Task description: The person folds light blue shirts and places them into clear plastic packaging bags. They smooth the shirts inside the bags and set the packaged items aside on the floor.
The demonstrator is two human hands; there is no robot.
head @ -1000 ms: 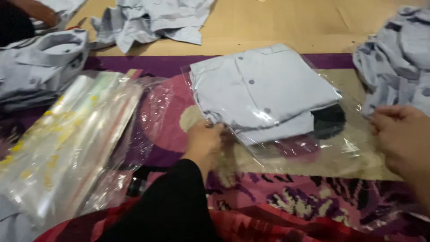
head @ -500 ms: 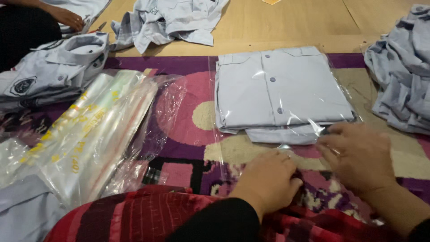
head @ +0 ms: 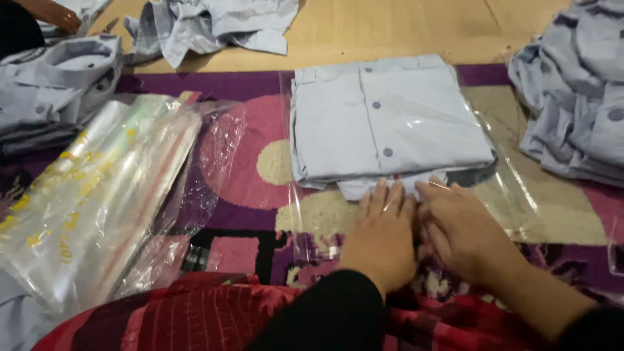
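A folded pale grey-blue shirt with dark buttons lies inside a clear plastic bag on the patterned purple rug. My left hand lies flat on the bag's open near end, fingertips at the shirt's lower edge. Pressed beside it, my right hand also rests palm down on the plastic, fingers together. Neither hand grips anything; both lie on the bag's flap just below the shirt.
A stack of empty clear bags lies at the left. Loose grey-blue shirts are heaped at the right, the far left and on the wooden floor. Another person's hand shows at the top left.
Both my hands have come together at the bag's near end and flattened on it. The right hand moved in from the right edge; the shirt now lies squarer in the bag.
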